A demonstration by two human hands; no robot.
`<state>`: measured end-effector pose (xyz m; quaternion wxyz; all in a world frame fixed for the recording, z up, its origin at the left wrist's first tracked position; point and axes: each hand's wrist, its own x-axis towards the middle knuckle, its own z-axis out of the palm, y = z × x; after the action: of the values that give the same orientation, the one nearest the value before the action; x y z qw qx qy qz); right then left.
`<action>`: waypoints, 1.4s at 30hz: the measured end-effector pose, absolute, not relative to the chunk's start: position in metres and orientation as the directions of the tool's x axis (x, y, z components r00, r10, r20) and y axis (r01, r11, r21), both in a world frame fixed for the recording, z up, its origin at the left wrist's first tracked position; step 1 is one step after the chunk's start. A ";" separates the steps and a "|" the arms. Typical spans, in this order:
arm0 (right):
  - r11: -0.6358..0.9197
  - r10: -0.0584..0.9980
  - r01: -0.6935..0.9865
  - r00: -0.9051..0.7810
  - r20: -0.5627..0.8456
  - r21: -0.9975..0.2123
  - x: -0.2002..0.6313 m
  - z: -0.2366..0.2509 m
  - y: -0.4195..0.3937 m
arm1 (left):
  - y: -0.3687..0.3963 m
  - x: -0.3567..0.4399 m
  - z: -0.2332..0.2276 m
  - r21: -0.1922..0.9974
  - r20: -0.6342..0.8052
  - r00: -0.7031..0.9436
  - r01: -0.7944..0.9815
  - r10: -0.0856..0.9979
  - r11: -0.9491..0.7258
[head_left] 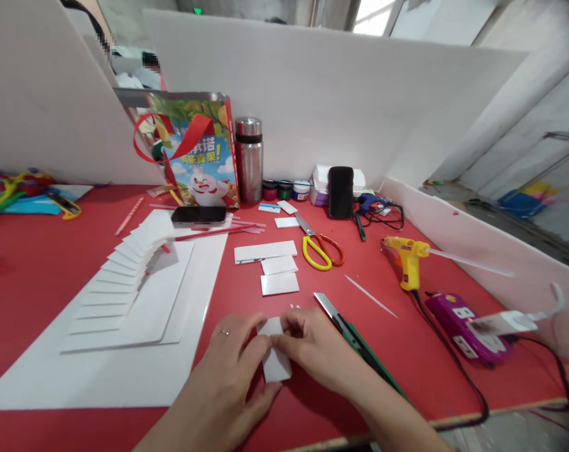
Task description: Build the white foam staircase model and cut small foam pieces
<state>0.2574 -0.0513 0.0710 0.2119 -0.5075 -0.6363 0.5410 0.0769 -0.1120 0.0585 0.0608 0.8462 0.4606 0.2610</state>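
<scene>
A small white foam-board rectangle is held near the front edge of the red table. My left hand grips it from the left, thumb at its near end and fingers at its far end. The fingertips of my right hand are pinched together at its far right part, hiding that corner. Right of the hands lies a green-and-black utility knife with its blade out. Just beyond the hands are loose white rectangles and a long white strip.
At left, a curved white model staircase stands on stacked white boards. Scissors, a yellow glue gun and a purple power strip lie right. Behind are a phone, gift bag, steel bottle and paint jars.
</scene>
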 end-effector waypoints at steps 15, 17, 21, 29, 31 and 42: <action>0.072 0.969 0.818 -0.192 -0.153 -0.570 0.292 0.095 -0.059 | -0.108 0.081 0.043 0.399 0.362 0.344 0.783 0.866 -0.478; 0.091 0.986 0.940 -0.132 -0.102 -0.329 0.314 0.099 -0.064 | -0.106 0.082 0.044 0.379 0.328 0.353 0.800 0.876 -0.465; 0.109 0.979 0.993 -0.113 -0.171 -0.035 0.345 0.094 -0.072 | -0.102 0.085 0.047 0.359 0.278 0.371 0.816 0.886 -0.454; 0.075 0.957 0.992 -0.101 -0.272 -0.102 0.348 0.088 -0.073 | -0.102 0.083 0.047 0.313 0.318 0.440 0.787 0.840 -0.531; 0.039 0.959 0.994 -0.066 -0.277 -0.101 0.347 0.089 -0.069 | -0.103 0.082 0.047 0.309 0.331 0.449 0.780 0.830 -0.545; 0.049 0.902 0.863 -0.254 -0.349 -0.502 0.347 0.098 -0.072 | -0.103 0.095 0.039 0.322 0.422 0.338 0.812 0.841 -0.487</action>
<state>0.3473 -0.0719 0.0980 0.0300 -0.6099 -0.7237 0.3216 0.0948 -0.1034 0.0388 0.0268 0.8174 0.5056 0.2748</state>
